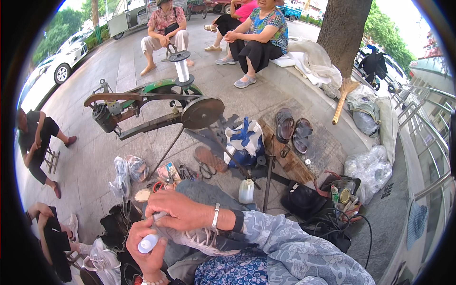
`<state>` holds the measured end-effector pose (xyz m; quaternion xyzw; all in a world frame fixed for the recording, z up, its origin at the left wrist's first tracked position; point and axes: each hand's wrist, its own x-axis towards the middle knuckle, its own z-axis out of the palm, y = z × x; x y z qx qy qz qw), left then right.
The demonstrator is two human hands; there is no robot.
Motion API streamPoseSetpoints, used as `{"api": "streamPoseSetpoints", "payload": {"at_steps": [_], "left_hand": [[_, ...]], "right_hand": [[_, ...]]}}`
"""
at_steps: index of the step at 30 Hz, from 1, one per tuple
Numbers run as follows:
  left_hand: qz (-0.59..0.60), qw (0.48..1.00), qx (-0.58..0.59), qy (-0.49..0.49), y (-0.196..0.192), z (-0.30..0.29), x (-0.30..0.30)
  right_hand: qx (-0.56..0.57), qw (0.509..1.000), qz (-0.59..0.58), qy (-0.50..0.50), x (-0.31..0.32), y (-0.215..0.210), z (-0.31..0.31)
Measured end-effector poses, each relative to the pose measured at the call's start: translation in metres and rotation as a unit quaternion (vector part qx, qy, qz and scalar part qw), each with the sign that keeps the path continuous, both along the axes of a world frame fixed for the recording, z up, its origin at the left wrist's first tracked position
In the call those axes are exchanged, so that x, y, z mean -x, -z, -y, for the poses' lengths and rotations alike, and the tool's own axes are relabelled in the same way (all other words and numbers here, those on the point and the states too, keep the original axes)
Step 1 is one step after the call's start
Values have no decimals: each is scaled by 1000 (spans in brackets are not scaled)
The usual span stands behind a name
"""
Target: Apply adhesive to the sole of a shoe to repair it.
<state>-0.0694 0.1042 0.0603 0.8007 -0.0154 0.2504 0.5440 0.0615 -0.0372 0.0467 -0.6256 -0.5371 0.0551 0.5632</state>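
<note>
A pale pinkish lace-up sneaker (202, 241) lies across my lap, on a grey cloth (206, 192). My left hand (146, 251), closed, grips a small white bottle (147, 243) with its round end toward me, beside the left end of the sneaker. Over that same end bends my right hand (183, 209), its fingers pinched together on the sneaker's pale edge. The fingers partly hide the spot where both hands meet.
Ahead stands a hand-cranked sewing machine (204, 113) with a white thread spool (182, 71). Around it lie scissors (206, 171), a white glue bottle (246, 191), a blue-and-white bag (244, 142), sandals (285, 125) and a black cap (301, 199). Several people sit nearby; white shoes (102, 261) are at lower left.
</note>
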Motion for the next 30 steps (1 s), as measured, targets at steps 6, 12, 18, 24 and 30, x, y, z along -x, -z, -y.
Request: {"api": "streamPoseSetpoints", "payload": {"at_steps": [6, 12, 18, 24, 30], "left_hand": [[-16, 1000, 16, 1, 0, 3, 0], [-15, 1000, 7, 4, 0, 2, 0], [3, 1000, -2, -1, 1, 1, -1], [-21, 1000, 7, 2, -1, 3, -2], [-4, 1000, -4, -3, 2, 1, -3]], "right_hand": [[-22, 1000, 2, 13, 2, 0, 0], [-10, 1000, 3, 7, 2, 2, 1], [-33, 999, -4, 15, 2, -1, 0], [-41, 999, 5, 21, 2, 0, 0], [-44, 999, 5, 21, 0, -1, 1]]}}
